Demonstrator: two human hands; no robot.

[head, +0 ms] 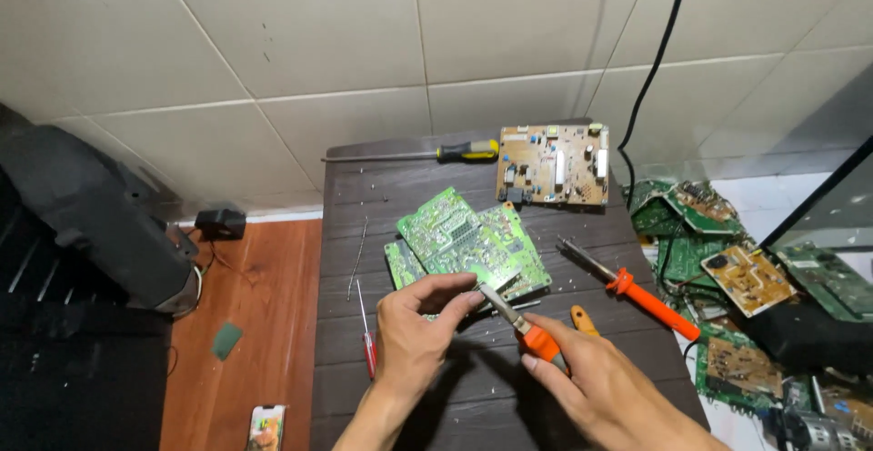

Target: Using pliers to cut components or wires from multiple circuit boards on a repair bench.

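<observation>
My left hand (420,328) pinches the near edge of a green circuit board (452,237), lifted and tilted over a second green board (526,253) on the dark wooden table (400,396). My right hand (600,380) grips an orange-handled tool (526,327), its metal tip touching the board's edge beside my left fingers.
An orange-handled soldering iron (629,284) lies at the right, a tan circuit board (553,165) and a yellow-handled screwdriver (427,154) at the back, a small red screwdriver (366,333) at the left. A heap of boards (727,269) sits right of the table. A phone (265,427) lies on the floor.
</observation>
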